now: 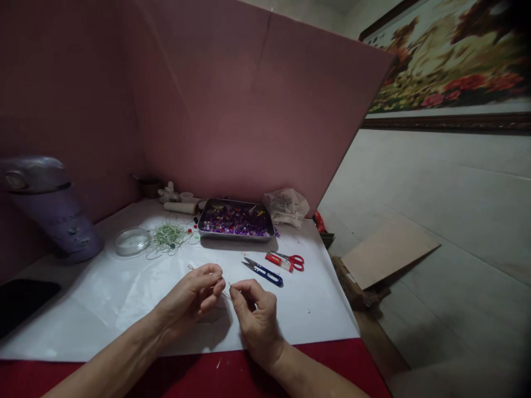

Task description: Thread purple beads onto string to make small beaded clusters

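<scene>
Above the white sheet (pixel 136 298), my left hand (pixel 201 290) pinches a thin cord (pixel 226 296) between thumb and fingers. A small loop of pale cord sticks out behind its fingers. Just to the right, my right hand (pixel 257 318) is closed in a pinch on the cord, and a short tip shows above its thumb. The fingertips of the two hands are a little apart. Beyond my right hand lie blue thread snips (pixel 265 273), a red lighter (pixel 279 262) and red-handled scissors (pixel 295 261). Whether a bead sits in my left fingers is hidden.
A metal tray (pixel 236 237) of purple beads stands at the back, beside a plastic bag (pixel 287 207). Left of it are a tangle of green cord (pixel 169 236), a clear round dish (pixel 133 241) and a thread spool (pixel 181 208). A purple bottle (pixel 62 221) and dark phone-like slab (pixel 25 304) are far left.
</scene>
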Demonstrator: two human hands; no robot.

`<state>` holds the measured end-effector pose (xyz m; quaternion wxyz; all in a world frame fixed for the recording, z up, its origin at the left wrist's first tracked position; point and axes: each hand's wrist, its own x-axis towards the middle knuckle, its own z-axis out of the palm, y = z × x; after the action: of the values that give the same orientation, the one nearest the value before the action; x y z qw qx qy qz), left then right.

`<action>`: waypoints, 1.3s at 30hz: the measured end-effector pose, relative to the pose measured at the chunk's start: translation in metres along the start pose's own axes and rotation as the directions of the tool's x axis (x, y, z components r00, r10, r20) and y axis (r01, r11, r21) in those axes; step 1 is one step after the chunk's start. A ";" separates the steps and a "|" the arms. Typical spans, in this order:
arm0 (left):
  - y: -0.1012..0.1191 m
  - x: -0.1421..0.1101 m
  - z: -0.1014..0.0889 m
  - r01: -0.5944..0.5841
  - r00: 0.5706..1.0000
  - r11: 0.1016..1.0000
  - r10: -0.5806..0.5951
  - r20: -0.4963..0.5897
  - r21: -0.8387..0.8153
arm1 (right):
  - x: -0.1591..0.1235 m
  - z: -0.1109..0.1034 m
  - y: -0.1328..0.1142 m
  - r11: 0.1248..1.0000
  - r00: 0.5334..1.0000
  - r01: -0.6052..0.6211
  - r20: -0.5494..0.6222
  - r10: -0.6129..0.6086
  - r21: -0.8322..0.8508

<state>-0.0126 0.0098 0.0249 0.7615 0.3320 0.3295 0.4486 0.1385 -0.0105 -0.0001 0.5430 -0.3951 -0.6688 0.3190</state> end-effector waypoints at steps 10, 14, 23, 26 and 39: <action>-0.001 0.001 0.002 -0.084 0.996 0.996 0.085 -0.030 0.039 | 0.001 0.000 0.006 1.000 1.000 -0.014 0.007 0.014 -0.018; -0.002 0.002 0.001 -0.036 0.999 0.999 0.037 -0.030 0.041 | 0.001 0.000 0.007 0.999 1.000 -0.031 -0.001 0.031 -0.030; -0.002 0.002 0.000 -0.002 0.999 0.998 0.005 -0.038 0.065 | 0.002 -0.001 0.007 0.997 0.998 -0.066 0.015 0.066 -0.043; -0.003 0.003 -0.001 0.006 1.000 0.997 -0.004 -0.030 0.076 | 0.002 0.001 0.008 0.997 0.997 -0.068 0.017 0.069 -0.022; -0.005 -0.001 0.001 0.031 1.000 0.999 -0.031 0.003 0.011 | 0.006 0.004 0.006 0.977 0.986 -0.165 0.020 0.164 0.135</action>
<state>-0.0105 0.0071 0.0218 0.7670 0.3316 0.3360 0.4346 0.1355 -0.0024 -0.0029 0.5375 -0.4098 -0.6128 0.4094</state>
